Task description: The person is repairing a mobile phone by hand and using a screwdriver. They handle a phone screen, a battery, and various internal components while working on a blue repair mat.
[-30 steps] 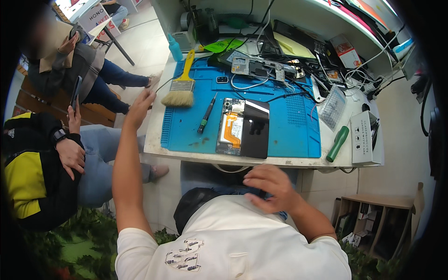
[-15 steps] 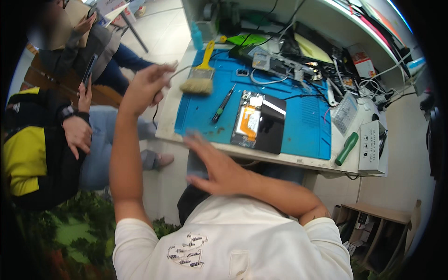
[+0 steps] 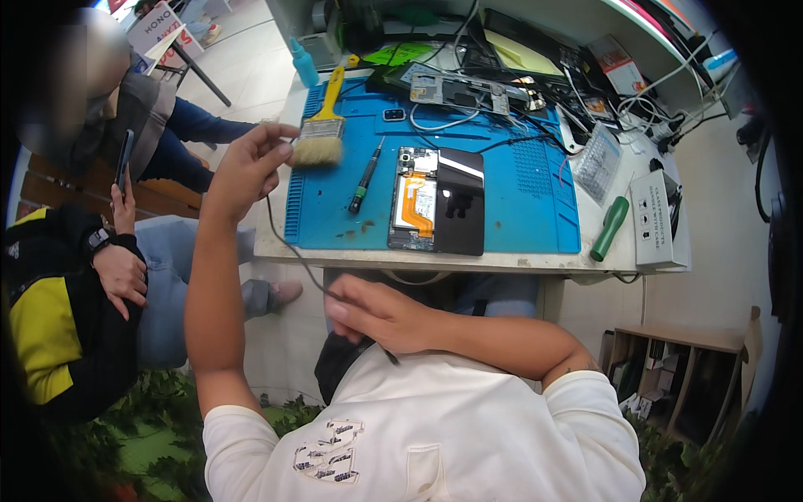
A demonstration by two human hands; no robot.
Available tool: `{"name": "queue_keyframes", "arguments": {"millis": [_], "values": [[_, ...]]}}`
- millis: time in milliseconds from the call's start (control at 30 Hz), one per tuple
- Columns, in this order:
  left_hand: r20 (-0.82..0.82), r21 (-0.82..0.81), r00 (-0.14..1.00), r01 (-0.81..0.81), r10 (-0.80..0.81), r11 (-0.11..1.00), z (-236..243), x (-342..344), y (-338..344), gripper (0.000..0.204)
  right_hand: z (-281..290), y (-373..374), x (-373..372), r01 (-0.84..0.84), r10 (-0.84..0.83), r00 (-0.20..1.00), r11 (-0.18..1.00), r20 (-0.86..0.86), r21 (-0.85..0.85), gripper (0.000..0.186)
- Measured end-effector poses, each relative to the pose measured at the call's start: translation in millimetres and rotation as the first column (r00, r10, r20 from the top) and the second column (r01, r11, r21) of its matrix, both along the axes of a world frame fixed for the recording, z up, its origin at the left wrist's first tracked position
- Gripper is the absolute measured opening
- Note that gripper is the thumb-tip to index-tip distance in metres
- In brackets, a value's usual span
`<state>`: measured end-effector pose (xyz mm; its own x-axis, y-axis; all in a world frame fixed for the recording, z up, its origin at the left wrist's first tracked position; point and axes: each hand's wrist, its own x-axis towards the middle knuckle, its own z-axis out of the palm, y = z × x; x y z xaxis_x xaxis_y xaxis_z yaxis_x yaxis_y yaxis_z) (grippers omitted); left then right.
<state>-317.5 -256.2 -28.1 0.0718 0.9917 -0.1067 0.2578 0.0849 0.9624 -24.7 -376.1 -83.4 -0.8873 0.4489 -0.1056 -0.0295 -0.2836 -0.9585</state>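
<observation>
While raised left hand (image 3: 249,170) pinches cable (image 3: 294,250), right hand (image 3: 376,315) curled lower

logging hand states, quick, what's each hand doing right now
Left hand: closed, holding the dark cable.
Right hand: closed on the same cable, near its lower end.

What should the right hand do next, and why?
Probably lift the right hand toward the blue mat: it holds the cable near one end, short of the mat, while the left hand grips the cable higher up.
</observation>
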Motion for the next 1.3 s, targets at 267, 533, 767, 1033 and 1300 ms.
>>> {"name": "queue_keyframes", "arguments": {"millis": [267, 533, 767, 1033, 1300], "values": [[-0.317, 0.068, 0.948, -0.010, 0.032, 0.998, -16.3, -1.4, -15.7, 0.026, -31.8, -24.6, 95.3, 0.127, -0.300, 0.938, 0.759, 0.170, 0.639, 0.024], [-0.606, 0.516, 0.796, 0.390, 0.003, 0.763, 12.2, 84.8, -71.5, 0.029, 1.1, -19.1, 103.5, 0.178, -0.411, 0.904, 0.608, 0.115, 0.774, 0.021], [-0.700, 0.411, 0.709, 0.492, -0.080, 0.767, -24.9, 128.3, -13.0, 0.024, -20.4, -11.8, 80.4, 0.200, -0.365, 0.931, 0.511, 0.000, 0.836, 0.022], [-0.536, 0.125, 0.688, 0.638, -0.490, 0.760, -15.7, 160.8, 39.7, 0.049, -29.7, -18.3, 75.9, 0.229, -0.346, 0.937, 0.514, -0.045, 0.826, 0.017], [-0.739, 0.130, 0.502, 0.760, -0.449, 0.636, -8.5, 166.5, 41.0, 0.052, -28.4, -10.4, 74.2, 0.293, -0.364, 0.922, 0.433, -0.132, 0.852, 0.017]]}}
